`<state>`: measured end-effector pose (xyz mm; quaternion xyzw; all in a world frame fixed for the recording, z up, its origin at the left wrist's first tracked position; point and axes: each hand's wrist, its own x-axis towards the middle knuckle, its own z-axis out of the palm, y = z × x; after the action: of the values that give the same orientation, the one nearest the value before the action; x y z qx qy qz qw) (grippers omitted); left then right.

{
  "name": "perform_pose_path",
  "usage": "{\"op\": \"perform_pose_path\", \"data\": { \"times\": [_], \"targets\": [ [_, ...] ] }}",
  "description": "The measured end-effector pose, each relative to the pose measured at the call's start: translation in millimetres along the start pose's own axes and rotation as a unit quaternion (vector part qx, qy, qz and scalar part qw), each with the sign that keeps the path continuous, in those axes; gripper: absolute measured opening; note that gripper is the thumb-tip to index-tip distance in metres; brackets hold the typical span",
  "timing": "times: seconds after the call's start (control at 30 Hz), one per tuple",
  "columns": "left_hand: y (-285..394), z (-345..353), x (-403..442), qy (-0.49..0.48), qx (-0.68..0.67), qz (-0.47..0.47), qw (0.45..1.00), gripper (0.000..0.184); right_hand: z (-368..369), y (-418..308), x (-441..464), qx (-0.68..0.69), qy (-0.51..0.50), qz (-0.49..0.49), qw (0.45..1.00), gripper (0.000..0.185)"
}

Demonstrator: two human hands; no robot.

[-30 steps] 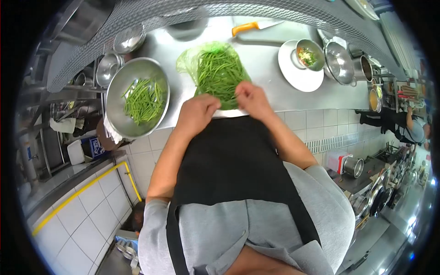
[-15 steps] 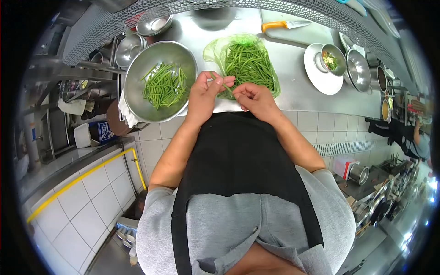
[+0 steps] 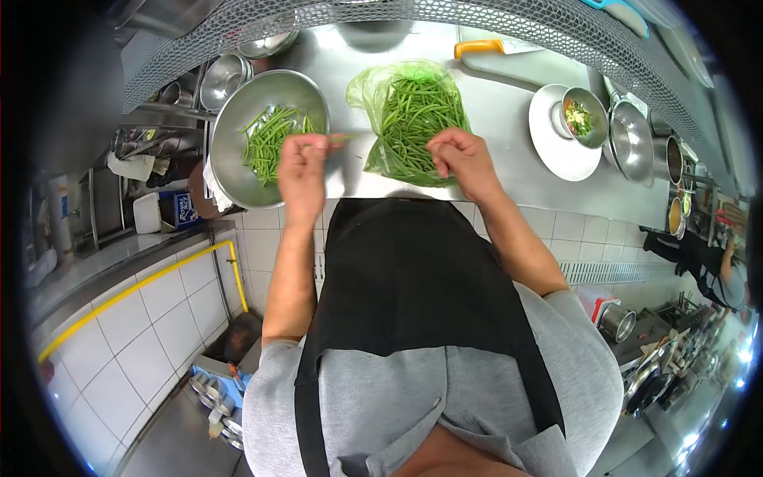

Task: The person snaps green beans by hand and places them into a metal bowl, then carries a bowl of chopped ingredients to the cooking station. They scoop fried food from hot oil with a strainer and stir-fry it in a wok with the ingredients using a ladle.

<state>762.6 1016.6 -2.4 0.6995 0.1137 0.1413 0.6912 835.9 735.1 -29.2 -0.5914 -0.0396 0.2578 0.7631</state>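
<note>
My left hand is over the right rim of a large steel bowl, its fingers pinched on a green bean that sticks out to the right. Cut-looking green beans lie inside the bowl. Next to it, a thin green plastic bag stands open, full of long green beans. At the bag's right edge is my right hand, thumb and fingers closed together; whatever they may hold is too small to make out.
A cutting board with an orange-handled knife lies at the back. On the right, a small bowl of chopped food sits over a white plate, beside steel bowls. Wire mesh hangs overhead. A person is at far right.
My hands have parted. The left moved left to the bowl with the bean in its fingers, while the right shifted slightly right, away from the left.
</note>
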Motion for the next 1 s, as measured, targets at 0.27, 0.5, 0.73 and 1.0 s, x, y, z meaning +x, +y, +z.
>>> {"op": "perform_pose_path", "data": {
  "times": [0.27, 0.5, 0.73, 1.0],
  "targets": [
    [2.9, -16.0, 18.6, 0.078, 0.488, 0.217, 0.842, 0.029, -68.9, 0.2, 0.2, 0.009, 0.049, 0.094, 0.994, 0.009],
    [-60.0, 122.9, 1.0, -0.242, 0.371, 0.17, 0.88, 0.036, -82.3, 21.0, 9.3, -0.132, 0.012, 0.141, 0.981, 0.019],
    [-42.4, 145.8, 11.1, -0.336, 0.499, 0.141, 0.786, 0.041, -92.4, 32.6, -1.7, -0.429, -0.069, 0.005, 0.9, 0.025],
    [-68.7, 151.6, 11.2, -0.299, 0.457, 0.189, 0.816, 0.025, -93.4, 25.6, -23.1, -0.472, -0.038, -0.071, 0.878, 0.033]
  ]
}}
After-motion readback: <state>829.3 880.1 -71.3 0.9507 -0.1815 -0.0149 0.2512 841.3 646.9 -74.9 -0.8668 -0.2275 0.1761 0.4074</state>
